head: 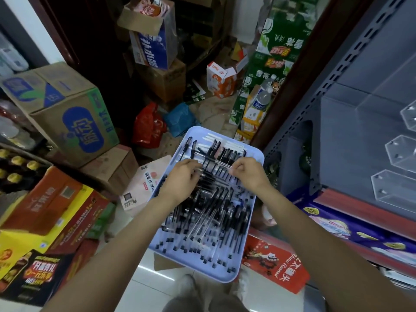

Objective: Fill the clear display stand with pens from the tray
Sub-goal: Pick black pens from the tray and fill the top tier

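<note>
A pale blue tray (256, 158) in front of me holds several clear pens with black caps (209, 212) in a loose heap. My left hand (182, 179) reaches into the middle of the heap, its fingers curled around a few pens. My right hand (247, 172) hovers over the tray's right side and pinches the end of a clear pen (216, 163) that runs across to the left hand. The clear display stand (403, 152), with several stepped acrylic pockets, sits on the grey shelf at the right; no pens show in its pockets.
Grey metal shelving (337, 122) stands to the right of the tray. Cardboard drink cartons (67, 118) pile up at the left and back. Red and blue bags (148, 127) lie on the floor behind the tray. A red box (276, 264) lies by the tray's right corner.
</note>
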`<state>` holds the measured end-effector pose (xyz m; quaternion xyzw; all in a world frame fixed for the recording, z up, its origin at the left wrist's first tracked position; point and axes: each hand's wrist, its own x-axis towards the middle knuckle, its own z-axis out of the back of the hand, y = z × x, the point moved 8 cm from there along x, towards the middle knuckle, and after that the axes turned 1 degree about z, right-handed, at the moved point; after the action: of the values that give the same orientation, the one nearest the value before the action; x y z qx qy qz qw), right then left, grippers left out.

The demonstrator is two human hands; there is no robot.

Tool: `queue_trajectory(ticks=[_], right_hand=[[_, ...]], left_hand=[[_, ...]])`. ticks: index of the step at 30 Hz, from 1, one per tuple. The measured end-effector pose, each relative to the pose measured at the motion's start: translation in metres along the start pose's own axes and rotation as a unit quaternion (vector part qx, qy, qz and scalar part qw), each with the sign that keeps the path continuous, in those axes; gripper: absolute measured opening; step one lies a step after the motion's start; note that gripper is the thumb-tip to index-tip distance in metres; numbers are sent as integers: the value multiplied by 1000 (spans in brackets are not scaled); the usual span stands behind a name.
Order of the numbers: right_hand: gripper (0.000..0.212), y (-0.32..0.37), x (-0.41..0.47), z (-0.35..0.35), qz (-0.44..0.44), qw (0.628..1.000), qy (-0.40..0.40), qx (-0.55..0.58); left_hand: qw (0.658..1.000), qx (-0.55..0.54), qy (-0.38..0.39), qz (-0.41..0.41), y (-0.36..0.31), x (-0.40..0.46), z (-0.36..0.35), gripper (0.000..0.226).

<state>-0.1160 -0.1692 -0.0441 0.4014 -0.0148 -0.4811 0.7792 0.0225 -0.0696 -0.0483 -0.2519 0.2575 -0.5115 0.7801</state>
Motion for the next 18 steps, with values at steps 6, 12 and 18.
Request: queue_trajectory(ticks=[6, 12, 18], right_hand=[[9, 34, -29, 40, 7, 968, -46, 245], [15, 52, -53, 103, 60, 955, -87, 276], [17, 42, -102, 222, 131, 953, -254, 97]], left_hand=[[950, -310, 10, 29, -59, 15, 19, 24], [919, -390, -33, -47, -138, 27, 47, 23], [953, -213, -93, -194, -252, 32, 56, 27]])
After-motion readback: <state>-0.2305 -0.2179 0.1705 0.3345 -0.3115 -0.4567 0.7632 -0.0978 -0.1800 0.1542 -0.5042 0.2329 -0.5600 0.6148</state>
